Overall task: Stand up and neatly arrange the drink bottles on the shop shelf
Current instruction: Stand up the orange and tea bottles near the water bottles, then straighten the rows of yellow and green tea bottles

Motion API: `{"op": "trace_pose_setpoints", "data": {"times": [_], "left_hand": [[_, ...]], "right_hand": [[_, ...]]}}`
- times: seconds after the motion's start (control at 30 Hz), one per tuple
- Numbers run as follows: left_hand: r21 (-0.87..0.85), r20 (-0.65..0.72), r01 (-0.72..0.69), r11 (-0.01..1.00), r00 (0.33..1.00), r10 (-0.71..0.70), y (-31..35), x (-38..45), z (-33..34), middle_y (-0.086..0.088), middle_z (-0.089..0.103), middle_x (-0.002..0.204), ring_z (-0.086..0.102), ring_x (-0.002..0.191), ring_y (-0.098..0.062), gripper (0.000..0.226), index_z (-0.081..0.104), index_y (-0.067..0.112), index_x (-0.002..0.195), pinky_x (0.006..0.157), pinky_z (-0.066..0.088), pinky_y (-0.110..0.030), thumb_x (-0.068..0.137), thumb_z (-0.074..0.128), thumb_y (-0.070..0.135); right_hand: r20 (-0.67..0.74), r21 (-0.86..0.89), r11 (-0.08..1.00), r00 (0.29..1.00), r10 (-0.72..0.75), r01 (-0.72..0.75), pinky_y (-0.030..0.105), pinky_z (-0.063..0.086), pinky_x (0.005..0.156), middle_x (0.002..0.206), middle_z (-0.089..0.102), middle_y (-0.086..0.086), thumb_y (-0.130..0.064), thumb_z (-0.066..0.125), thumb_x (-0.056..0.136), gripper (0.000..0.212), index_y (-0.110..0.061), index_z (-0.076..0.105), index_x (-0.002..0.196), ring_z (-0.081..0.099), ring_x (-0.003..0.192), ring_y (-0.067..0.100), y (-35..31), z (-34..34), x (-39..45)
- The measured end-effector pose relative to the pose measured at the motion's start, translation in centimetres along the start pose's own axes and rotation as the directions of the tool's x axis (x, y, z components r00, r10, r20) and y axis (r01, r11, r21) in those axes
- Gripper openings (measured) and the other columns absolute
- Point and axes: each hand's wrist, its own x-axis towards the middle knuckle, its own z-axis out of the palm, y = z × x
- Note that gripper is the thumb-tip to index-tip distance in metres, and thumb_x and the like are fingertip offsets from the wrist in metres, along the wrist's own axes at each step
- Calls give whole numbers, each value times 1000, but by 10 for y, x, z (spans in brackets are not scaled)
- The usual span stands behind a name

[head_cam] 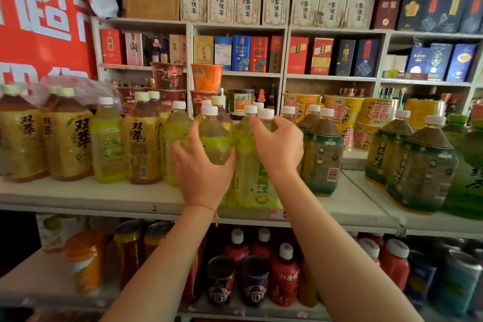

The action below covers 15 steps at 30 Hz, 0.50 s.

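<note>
Left hand (202, 165) and right hand (278, 146) each wrap their fingers round a green tea bottle (215, 138) — best slide both upright, labels forward, flush with the shelf (104, 197) edge.

Drink bottles (138, 138) are stood in rows along the shelf (86, 196), with cup noodle tubs (342, 112) ranged behind them at centre and right. Two bottles at the middle are gripped, one by the left hand (202, 165), one just to its right by the right hand (278, 146). Cans (220, 280) and further bottles are kept on the tier below, boxed goods (240, 53) on shelving behind and above.
</note>
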Motion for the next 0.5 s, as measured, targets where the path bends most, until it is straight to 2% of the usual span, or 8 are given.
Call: {"op": "trace_pose_setpoints", "data": {"times": [0.17, 0.27, 0.33, 0.37, 0.4, 0.43, 0.5], "left_hand": [[6, -22, -9, 1000, 1000, 9, -6, 5, 9, -16, 46, 125, 52, 106, -33, 81, 39, 19, 143, 83, 53, -52, 82, 59, 68], [-24, -24, -39, 999, 999, 38, -6, 2, 8, -21, 44, 135, 47, 119, -36, 70, 40, 11, 143, 93, 49, -56, 94, 48, 60], [-55, -37, -66, 996, 997, 64, 3, -1, 5, -23, 39, 145, 41, 132, -39, 63, 41, 7, 144, 104, 42, -58, 98, 43, 51], [-67, -53, -114, 991, 992, 111, 10, -2, 3, -25, 38, 148, 38, 136, -41, 60, 42, 5, 144, 108, 38, -58, 100, 42, 46], [-76, -70, -185, 980, 981, 180, 17, -3, 3, -25, 37, 149, 37, 139, -41, 58, 43, 3, 143, 111, 36, -56, 100, 43, 42], [-90, -83, -258, 962, 964, 251, 26, -5, 3, -26, 37, 150, 36, 140, -41, 55, 44, 1, 142, 113, 35, -55, 100, 46, 37], [-120, -85, -372, 921, 928, 363, 47, -11, 7, -26, 39, 148, 35, 142, -40, 49, 49, 0, 138, 115, 34, -53, 97, 53, 26]], "right_hand": [[-47, -23, 999, 998, -40, 38, 30, 44, 54, 66, 57, -4, -55, 59, 88, 44, -15, 58, 69, 50, 55, 12, 5, 18, 4], [-3, -32, 995, 995, -100, 99, 29, 38, 56, 75, 57, -6, -54, 50, 94, 42, -18, 57, 74, 51, 66, 10, 8, 18, 1], [-31, 79, 982, 985, -167, 169, 29, 36, 64, 81, 55, -7, -42, 42, 101, 36, -21, 56, 75, 49, 75, 10, 15, 10, 0], [-103, 69, 973, 971, -214, 222, 31, 38, 72, 89, 57, -5, -33, 41, 102, 29, -20, 59, 83, 49, 84, 11, 22, 4, 3], [-200, -12, 965, 945, -258, 261, 34, 39, 81, 102, 58, -2, -26, 42, 100, 21, -18, 62, 96, 50, 95, 14, 31, -3, 7], [-281, -132, 957, 916, -286, 258, 36, 37, 87, 114, 56, 4, -20, 44, 96, 23, -15, 59, 112, 49, 105, 20, 41, -10, 13], [-317, -378, 914, 907, -277, 147, 45, 35, 96, 133, 46, 16, -16, 45, 89, 46, -11, 44, 135, 43, 122, 32, 62, -23, 27]]}}
